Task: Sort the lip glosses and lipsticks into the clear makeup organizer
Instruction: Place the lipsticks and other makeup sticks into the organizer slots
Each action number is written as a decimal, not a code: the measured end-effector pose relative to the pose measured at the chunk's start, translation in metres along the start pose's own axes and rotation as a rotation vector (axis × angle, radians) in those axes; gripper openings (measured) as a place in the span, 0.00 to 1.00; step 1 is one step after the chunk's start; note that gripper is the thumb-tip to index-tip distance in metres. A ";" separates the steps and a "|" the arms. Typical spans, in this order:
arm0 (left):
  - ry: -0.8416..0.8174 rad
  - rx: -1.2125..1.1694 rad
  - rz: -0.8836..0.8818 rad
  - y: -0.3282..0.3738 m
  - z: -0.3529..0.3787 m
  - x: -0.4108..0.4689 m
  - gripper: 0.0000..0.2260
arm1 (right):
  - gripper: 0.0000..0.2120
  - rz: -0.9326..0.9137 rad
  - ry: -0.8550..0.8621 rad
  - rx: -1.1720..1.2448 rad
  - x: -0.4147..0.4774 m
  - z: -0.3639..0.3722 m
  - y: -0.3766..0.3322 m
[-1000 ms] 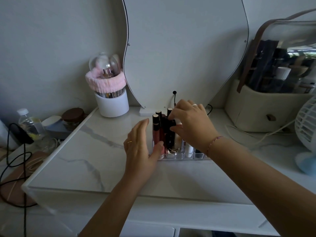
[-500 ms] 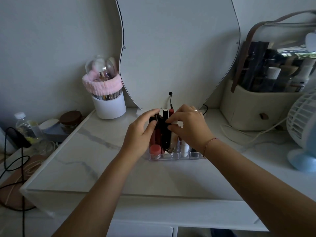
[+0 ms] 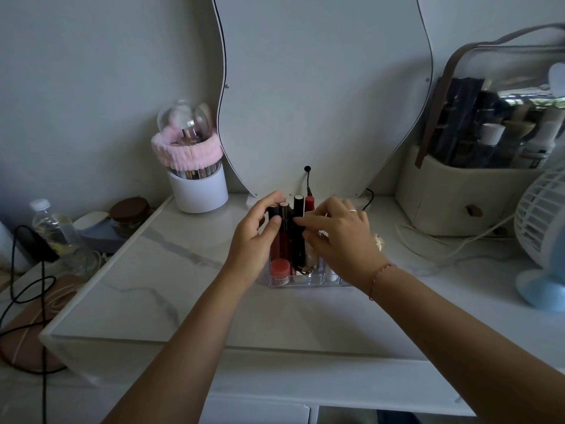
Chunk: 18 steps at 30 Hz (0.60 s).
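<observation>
The clear makeup organizer [image 3: 305, 281] stands in the middle of the marble tabletop, below the mirror. Several lip glosses and lipsticks stand upright in it: a red gloss [image 3: 283, 237], a black tube [image 3: 298, 228] and a red tube [image 3: 309, 203] at the back. A short pink-capped pot [image 3: 279, 267] sits in the front left slot. My left hand [image 3: 253, 237] pinches the black cap of the leftmost tube [image 3: 273, 209] between thumb and fingers. My right hand [image 3: 339, 237] reaches in from the right, fingertips touching the black tube; it hides the right slots.
A white brush cup [image 3: 198, 191] with a pink headband stands at back left. The wavy mirror [image 3: 321, 87] leans on the wall. A beige cosmetics bag [image 3: 458, 194] and a white fan [image 3: 544, 228] stand right. A bottle [image 3: 49, 221], a jar and black cables lie left of the tabletop.
My left hand rose from the organizer's left side to the tube tops and closed on the leftmost cap. My right hand stayed over the right part, fingers shifting towards the black tube.
</observation>
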<state>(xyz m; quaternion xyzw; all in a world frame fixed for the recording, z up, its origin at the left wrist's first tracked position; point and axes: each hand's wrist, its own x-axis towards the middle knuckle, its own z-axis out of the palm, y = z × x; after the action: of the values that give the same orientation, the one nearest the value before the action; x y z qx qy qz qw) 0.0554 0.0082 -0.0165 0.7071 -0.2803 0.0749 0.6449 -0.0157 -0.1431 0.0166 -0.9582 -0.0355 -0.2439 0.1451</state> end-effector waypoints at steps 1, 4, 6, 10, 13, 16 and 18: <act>0.004 -0.009 -0.005 0.000 0.000 -0.001 0.16 | 0.14 0.002 0.004 0.001 -0.001 0.000 0.000; 0.015 -0.028 -0.032 -0.001 0.000 -0.005 0.18 | 0.16 -0.001 0.010 0.025 -0.002 0.001 0.002; 0.018 -0.028 -0.047 -0.002 0.000 -0.006 0.19 | 0.17 -0.010 -0.011 0.026 -0.003 0.001 0.001; 0.023 -0.016 -0.058 -0.004 0.001 -0.008 0.21 | 0.19 -0.017 -0.016 0.038 -0.002 -0.003 -0.001; 0.020 -0.015 -0.082 -0.005 0.002 -0.009 0.22 | 0.19 -0.026 -0.010 0.058 -0.001 -0.006 -0.003; 0.022 -0.027 -0.079 -0.007 0.001 -0.010 0.23 | 0.20 -0.036 0.002 0.086 -0.003 -0.009 -0.003; 0.029 -0.025 -0.078 -0.008 0.001 -0.012 0.24 | 0.20 -0.036 0.015 0.131 -0.004 -0.011 -0.004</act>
<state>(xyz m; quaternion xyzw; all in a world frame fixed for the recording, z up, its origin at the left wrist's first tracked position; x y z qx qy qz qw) 0.0496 0.0109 -0.0293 0.7082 -0.2444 0.0564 0.6600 -0.0250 -0.1422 0.0249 -0.9441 -0.0675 -0.2506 0.2033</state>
